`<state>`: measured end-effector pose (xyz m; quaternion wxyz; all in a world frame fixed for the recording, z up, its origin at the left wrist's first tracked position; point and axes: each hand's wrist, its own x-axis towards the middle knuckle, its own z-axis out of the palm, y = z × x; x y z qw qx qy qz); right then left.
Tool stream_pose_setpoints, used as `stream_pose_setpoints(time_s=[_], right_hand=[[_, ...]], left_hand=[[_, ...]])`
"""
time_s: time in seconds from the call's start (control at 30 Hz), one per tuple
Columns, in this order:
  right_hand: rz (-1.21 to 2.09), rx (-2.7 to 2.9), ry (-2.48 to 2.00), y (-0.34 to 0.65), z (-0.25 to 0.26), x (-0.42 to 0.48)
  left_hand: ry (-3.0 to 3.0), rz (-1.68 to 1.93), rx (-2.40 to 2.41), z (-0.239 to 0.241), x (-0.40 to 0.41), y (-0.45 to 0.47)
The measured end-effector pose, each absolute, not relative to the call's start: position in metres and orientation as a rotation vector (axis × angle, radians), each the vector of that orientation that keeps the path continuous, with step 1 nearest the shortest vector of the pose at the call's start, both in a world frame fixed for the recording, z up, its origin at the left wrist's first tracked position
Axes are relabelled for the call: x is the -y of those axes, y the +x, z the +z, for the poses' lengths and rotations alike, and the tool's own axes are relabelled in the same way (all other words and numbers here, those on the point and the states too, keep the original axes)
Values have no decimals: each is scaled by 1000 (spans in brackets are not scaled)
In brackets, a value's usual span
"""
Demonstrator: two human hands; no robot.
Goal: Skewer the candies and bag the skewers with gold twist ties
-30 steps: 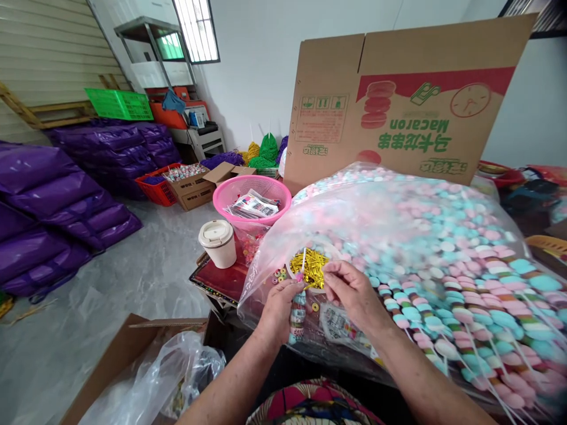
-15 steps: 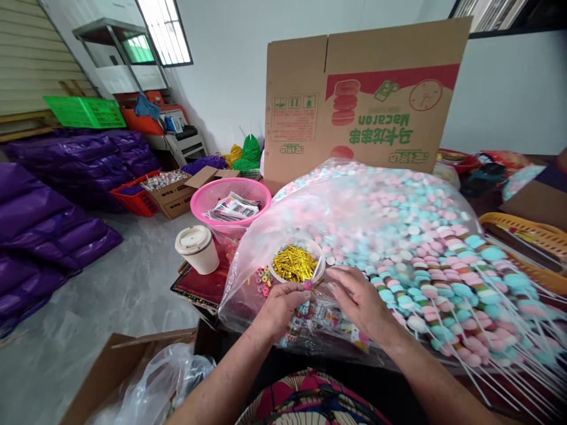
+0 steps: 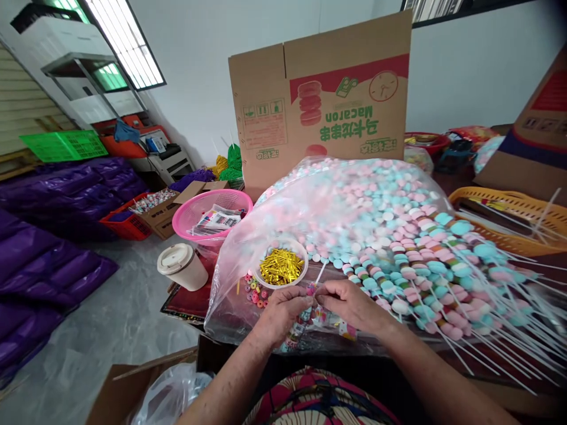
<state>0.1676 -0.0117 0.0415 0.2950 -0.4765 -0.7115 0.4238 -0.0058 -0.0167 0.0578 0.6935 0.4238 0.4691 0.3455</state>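
A marshmallow skewer [image 3: 296, 336] in a clear printed wrapper lies in front of me, its white stick [image 3: 321, 273] poking up between my hands. My left hand [image 3: 281, 310] is closed around the wrapper's gathered neck. Thumb and fingers of my right hand [image 3: 349, 302] pinch the same neck from the other side; whether a tie is between them is hidden. Just beyond stands a white tub [image 3: 305, 268] of gold twist ties [image 3: 281, 267]. Small colourful rings [image 3: 256, 293] lie beside it. Printed wrappers [image 3: 348, 330] rest by my right wrist.
A large clear bag of pink and blue marshmallows [image 3: 354, 200] covers the table, with many skewers [image 3: 420, 277] at right. A lidded cup [image 3: 183, 267] and pink basket [image 3: 212, 215] stand left. A cardboard box [image 3: 319, 100] rises behind; an orange basket [image 3: 509, 203] sits right.
My right hand has come in from beside the tub and now pinches at the wrapper's neck next to my left hand. The view has turned slightly to the right.
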Motion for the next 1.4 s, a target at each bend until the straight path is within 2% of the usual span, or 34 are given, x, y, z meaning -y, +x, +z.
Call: stream_pose_setpoints(time_s=[0.13,0.33,0.5,0.7,0.8,0.97,1.1,1.4], right_hand=[[822,1745,-1356,176,54,27],[967,1678,-1132,157,55,34],[1057,1741,-1238,149,47,28],[643,1667,-1431,138,26,37],[821,1612,-1403,144,31,42],[1222,1972,-926,164,65,38],[1518,1650,-996,159,61,32],[1386,1168,-1237,145,33,35]], left_hand=[[831,766,-1162,52,15,2],[995,786,-1108,52,15,15],[1209,770,-1071,45,21,5],[1077,871,-1130,28,25,0],[868,802,-1004,28,22,-4],[652,489,-624,33,16,-11],[570,566,-621,36,16,-6],[484,863,-836,43,20,11]])
